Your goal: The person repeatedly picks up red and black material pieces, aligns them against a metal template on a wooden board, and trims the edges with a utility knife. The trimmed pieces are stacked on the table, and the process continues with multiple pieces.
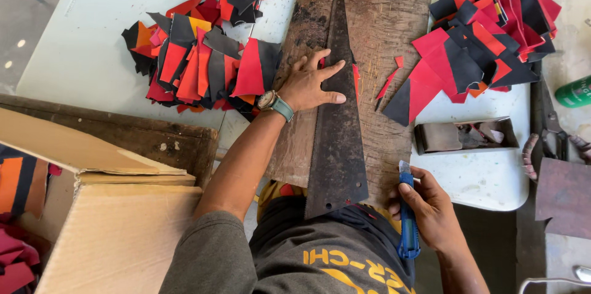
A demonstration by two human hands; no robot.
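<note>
Closest to me, my right hand (pixel 431 211) is wrapped shut around a blue utility knife (pixel 406 220), thumb lying along the handle, the short blade (pixel 404 166) pointing away from me beside the right edge of the dark saw blade (pixel 335 128). That long tapered saw blade lies flat on a worn wooden cutting board (pixel 381 41), wide end toward my belly, narrow tip far from me. A sliver of red material (pixel 356 78) peeks out from under its right edge.

Farther up, my left hand (pixel 311 84) is open, fingers spread flat, pressing down on the saw blade and the board; it grips nothing, only holds things still. A watch with a teal strap (pixel 275 103) sits on that wrist.

My worry: the fingertips lie right on the blade, close to the edge the knife would follow. If the saw blade slipped under uneven pressure, I think the knife could jump toward those fingers, or the cut could wander.

To my left stands an open brown cardboard box (pixel 117 226), flaps up, plain-sided, with orange and dark pieces just visible inside. Right of the board lies a small shallow grey tray (pixel 465 136), then scissors (pixel 551 124), and a green bottle (pixel 574 92) at the edge.

Farthest away, heaps of red, black and orange cut pieces (pixel 203 60) lie on the pale table (pixel 86 29), with another heap (pixel 486 35) to the right.
</note>
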